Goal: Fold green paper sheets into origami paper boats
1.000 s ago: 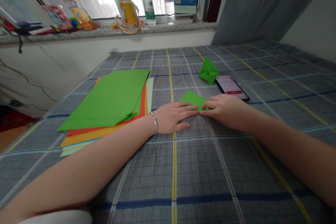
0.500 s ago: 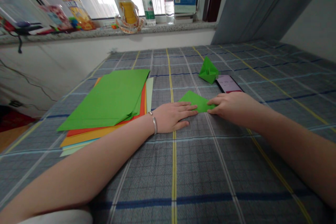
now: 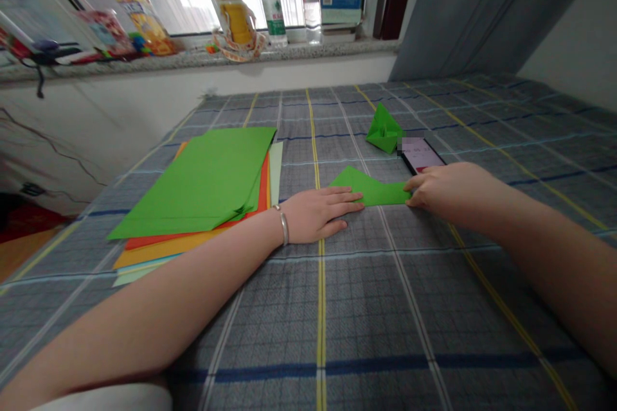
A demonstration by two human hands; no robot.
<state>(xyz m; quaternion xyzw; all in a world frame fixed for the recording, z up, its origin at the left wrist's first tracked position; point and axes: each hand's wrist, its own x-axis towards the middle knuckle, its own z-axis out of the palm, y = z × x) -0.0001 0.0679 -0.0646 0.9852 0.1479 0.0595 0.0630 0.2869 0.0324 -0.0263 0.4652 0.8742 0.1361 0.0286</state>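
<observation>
A folded piece of green paper (image 3: 378, 194) lies flat on the checked cloth, with a peak at its left part and a narrow strip running right. My left hand (image 3: 322, 213) rests flat on its left end, fingers stretched out. At the strip's right end, my right hand (image 3: 436, 191) has its fingertips closed on the paper's edge. Beyond the hands stands a folded green paper shape (image 3: 384, 130), pointed at the top. Beside it lies a phone (image 3: 420, 153) with a lit screen, its near end partly behind my right hand.
To the left is a stack of coloured paper, green sheets (image 3: 207, 173) on top and orange (image 3: 159, 255) below. On the windowsill (image 3: 299, 51) stand a juice bottle (image 3: 137, 6), a yellow bottle (image 3: 236, 16), two clear bottles and stacked boxes (image 3: 342, 3). A grey checked cloth (image 3: 270, 321) covers the surface.
My right hand has slid to the right along the green paper, and more of the strip now shows between the hands. My left hand has stayed in place.
</observation>
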